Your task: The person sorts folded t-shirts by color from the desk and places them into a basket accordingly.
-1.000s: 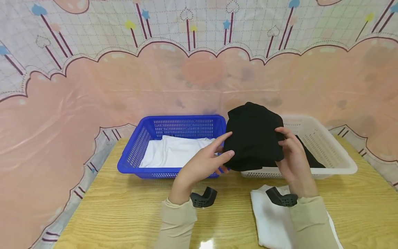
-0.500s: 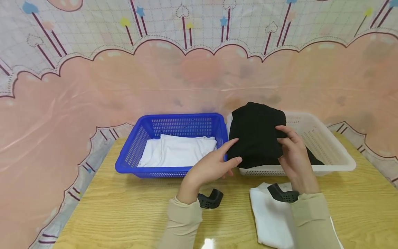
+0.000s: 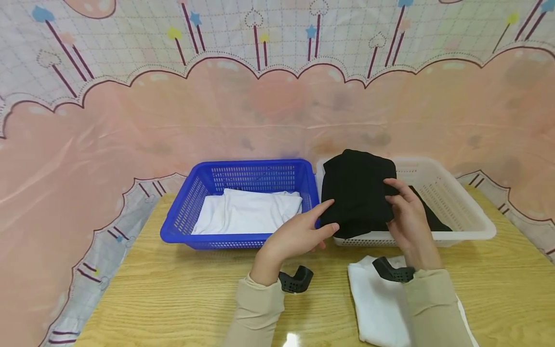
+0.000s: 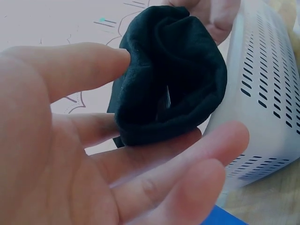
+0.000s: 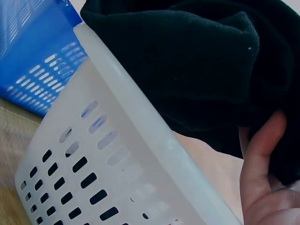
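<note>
A folded black cloth [image 3: 357, 193] is held up over the left part of the white basket [image 3: 468, 212]. My left hand [image 3: 299, 236] holds its left lower edge, index finger and thumb at the fabric in the head view. In the left wrist view the rolled fold [image 4: 173, 84] of the cloth lies between the thumb and the fingers under it, with the last fingers spread free. My right hand [image 3: 409, 219] pinches the right edge. More black fabric [image 3: 433, 219] lies in the white basket, partly hidden behind my right hand.
A blue basket [image 3: 175, 236] with folded white cloth [image 3: 256, 212] stands left of the white one. Another folded white cloth [image 3: 377, 303] lies on the wooden table [image 3: 173, 299], partly beneath my right forearm. A patterned curtain [image 3: 217, 115] hangs behind.
Both hands still hold the black cloth, which has shifted slightly right and then a little lower. My left hand has moved right and down along its edge.
</note>
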Demonstrator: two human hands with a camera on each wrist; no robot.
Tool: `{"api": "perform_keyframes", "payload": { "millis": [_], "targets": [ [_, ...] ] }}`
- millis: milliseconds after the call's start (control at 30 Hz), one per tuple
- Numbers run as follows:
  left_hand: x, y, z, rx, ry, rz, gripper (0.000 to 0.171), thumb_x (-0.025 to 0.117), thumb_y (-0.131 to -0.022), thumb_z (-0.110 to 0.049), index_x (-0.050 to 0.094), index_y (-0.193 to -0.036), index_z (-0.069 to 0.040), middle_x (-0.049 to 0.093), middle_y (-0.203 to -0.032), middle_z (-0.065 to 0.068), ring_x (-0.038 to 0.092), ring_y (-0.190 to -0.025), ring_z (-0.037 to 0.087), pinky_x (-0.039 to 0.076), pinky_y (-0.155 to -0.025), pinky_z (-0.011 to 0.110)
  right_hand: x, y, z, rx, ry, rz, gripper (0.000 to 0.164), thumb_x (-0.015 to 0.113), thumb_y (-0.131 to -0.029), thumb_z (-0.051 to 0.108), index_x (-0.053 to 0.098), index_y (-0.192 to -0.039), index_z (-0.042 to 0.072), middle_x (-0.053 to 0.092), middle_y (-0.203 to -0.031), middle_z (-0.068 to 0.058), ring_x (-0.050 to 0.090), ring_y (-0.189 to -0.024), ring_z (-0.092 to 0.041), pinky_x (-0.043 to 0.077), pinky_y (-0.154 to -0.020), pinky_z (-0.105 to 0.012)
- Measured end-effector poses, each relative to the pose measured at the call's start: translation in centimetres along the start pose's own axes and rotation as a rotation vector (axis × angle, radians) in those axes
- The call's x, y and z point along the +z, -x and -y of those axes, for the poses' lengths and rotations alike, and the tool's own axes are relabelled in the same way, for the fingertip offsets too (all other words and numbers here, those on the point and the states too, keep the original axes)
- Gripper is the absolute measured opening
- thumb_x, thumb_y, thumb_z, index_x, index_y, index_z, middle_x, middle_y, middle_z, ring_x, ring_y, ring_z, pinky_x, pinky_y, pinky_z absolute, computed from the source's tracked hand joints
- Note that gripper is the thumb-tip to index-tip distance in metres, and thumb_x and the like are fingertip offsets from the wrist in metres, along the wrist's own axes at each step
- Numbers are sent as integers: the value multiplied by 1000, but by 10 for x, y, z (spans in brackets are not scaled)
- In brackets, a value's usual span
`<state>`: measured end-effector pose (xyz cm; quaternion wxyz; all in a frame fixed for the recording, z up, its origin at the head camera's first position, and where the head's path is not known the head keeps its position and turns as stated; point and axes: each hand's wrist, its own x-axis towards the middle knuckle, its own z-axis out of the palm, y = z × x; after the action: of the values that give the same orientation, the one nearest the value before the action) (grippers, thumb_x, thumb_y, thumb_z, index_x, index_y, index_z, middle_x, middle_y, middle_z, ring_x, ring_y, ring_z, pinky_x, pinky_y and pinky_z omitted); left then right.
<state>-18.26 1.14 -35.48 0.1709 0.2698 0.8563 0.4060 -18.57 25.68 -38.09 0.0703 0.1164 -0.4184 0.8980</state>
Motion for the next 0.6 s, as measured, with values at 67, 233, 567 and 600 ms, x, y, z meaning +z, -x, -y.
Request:
{"api": "perform_keyframes", "payload": {
  "millis": [67,233,567,600],
  "targets": [
    [1,-1,1,-2,-8,0,58,45,-86,-54,17,-137,-46,62,-65,-5,56,-55,15,44,-60,30,-1,0,0,4,22,-11,32,33,-92,-9,56,-109,5,46,-101,-5,52,-71,-14,46,-53,-23],
    [3,-2,2,-2,-14,3,57,45,-86,-55,18,-136,-48,62,-65,-4,56,-55,15,44,-57,30,-3,2,1,18,51,-27,27,36,-93,-6,54,-111,5,41,-105,-5,51,-72,-13,48,-57,-22],
    [2,-1,0,1,-45,-4,56,45,-87,-53,22,-137,-43,61,-64,-5,57,-59,11,44,-58,29,-1,2,1,16,74,-19,27,36,-92,-6,53,-111,4,44,-100,-6,54,-73,-13,50,-58,-22],
    [2,-1,0,1,-48,-3,56,44,-87,-53,22,-137,-43,61,-64,-5,57,-60,11,44,-59,29,-2,3,0,17,76,-21,28,35,-92,-6,53,-111,4,44,-99,-6,54,-72,-13,50,-58,-22]
  ]
}}
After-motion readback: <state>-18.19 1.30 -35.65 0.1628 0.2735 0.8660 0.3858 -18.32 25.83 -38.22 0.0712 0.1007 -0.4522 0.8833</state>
